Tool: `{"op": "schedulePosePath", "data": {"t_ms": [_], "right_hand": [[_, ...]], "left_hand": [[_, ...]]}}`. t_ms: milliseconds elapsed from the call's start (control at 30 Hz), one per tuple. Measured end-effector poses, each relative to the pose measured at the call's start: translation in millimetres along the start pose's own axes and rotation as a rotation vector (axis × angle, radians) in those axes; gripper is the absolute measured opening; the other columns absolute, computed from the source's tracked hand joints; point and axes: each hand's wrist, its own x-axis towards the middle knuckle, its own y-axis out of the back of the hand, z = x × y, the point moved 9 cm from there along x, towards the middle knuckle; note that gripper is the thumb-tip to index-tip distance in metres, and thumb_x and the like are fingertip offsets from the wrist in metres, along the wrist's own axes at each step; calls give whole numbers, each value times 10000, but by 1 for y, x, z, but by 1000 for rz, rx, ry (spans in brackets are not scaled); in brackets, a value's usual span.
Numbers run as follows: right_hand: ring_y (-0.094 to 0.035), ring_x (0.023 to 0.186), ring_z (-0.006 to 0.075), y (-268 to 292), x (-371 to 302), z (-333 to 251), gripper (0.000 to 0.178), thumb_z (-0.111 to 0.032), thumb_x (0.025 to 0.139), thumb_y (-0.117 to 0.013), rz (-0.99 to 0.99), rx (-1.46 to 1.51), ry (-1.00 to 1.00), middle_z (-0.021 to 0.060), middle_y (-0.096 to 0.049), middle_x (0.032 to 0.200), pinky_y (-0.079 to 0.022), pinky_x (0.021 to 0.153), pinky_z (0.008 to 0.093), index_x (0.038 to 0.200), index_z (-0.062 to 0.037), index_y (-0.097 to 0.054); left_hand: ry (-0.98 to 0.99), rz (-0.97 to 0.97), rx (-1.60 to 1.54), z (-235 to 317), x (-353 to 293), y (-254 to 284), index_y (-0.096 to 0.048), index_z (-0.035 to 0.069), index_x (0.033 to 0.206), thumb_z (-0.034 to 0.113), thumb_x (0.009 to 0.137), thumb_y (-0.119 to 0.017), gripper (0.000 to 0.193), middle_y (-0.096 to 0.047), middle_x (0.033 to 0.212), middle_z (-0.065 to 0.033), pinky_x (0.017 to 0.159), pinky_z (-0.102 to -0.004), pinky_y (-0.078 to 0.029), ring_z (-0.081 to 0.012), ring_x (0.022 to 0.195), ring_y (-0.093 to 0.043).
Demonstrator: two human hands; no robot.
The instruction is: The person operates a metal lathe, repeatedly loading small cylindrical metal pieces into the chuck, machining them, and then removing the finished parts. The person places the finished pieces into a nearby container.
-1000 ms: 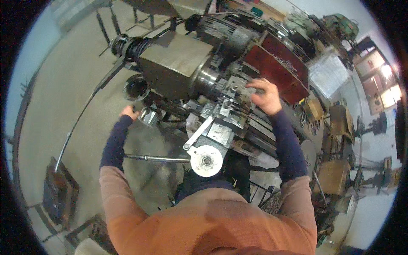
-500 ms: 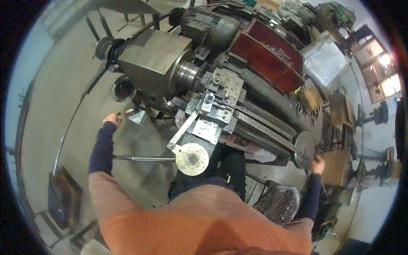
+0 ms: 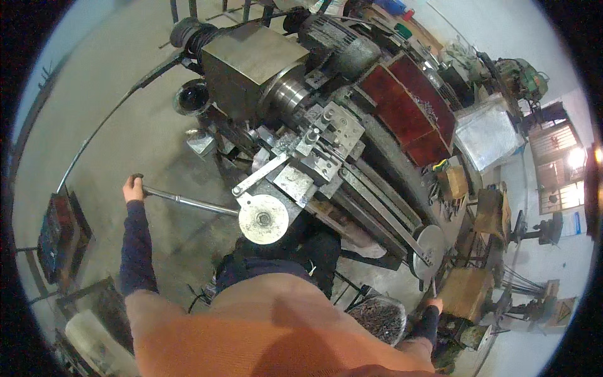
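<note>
My left hand (image 3: 132,189) is closed around the outer end of a long steel lever (image 3: 195,203). That lever runs from a round pale metal disc (image 3: 271,217) in front of my body. At the right, my right hand (image 3: 434,305) grips a thin handle (image 3: 433,288) at the lower edge of a round metal handwheel (image 3: 429,252); its fingers are small and partly hidden. Between my arms lies a small lathe-like machine, with a shiny spindle (image 3: 290,94) and a tool slide (image 3: 320,157) scattered with metal chips. A flat link bar (image 3: 260,174) joins the disc to the slide.
A red tray (image 3: 402,94) with metal bits stands behind the machine, beside a motor (image 3: 339,47). A dark box (image 3: 66,235) is on the floor at the left. Near my right arm are a cardboard box (image 3: 465,294) and a worn stool seat (image 3: 379,318).
My left hand has gone from beside a small metal block to the lever's end and closed on it. The right hand has come nearer my body at the handwheel. The view has shifted.
</note>
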Motion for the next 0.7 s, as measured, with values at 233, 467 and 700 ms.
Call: {"op": "schedulePosePath", "data": {"t_ms": [233,467,700], "right_hand": [[-590,924,333,16,-152,-24,326,-243,640,-629,31,189,-78,169,-633,942,-467,779,404,917,-72,-653],[-588,912,352,8,-182,-35,330,-244,654,-592,56,316,-106,201,-630,906,-453,797,394,910,-44,-651],[-590,898,352,-12,-171,-20,328,-257,659,-593,96,345,-67,205,-628,906,-453,793,395,904,-47,-649]], "left_hand": [[207,33,-176,15,-14,-12,-566,-26,965,38,794,-418,236,-523,663,-94,459,-337,-514,-178,544,-530],[189,69,-328,27,5,-35,-552,-58,957,-2,782,-391,245,-524,622,-113,493,-350,-540,-205,483,-540],[207,69,-287,38,1,-36,-565,-49,950,-2,779,-391,248,-532,625,-127,490,-356,-543,-217,502,-558]]}}
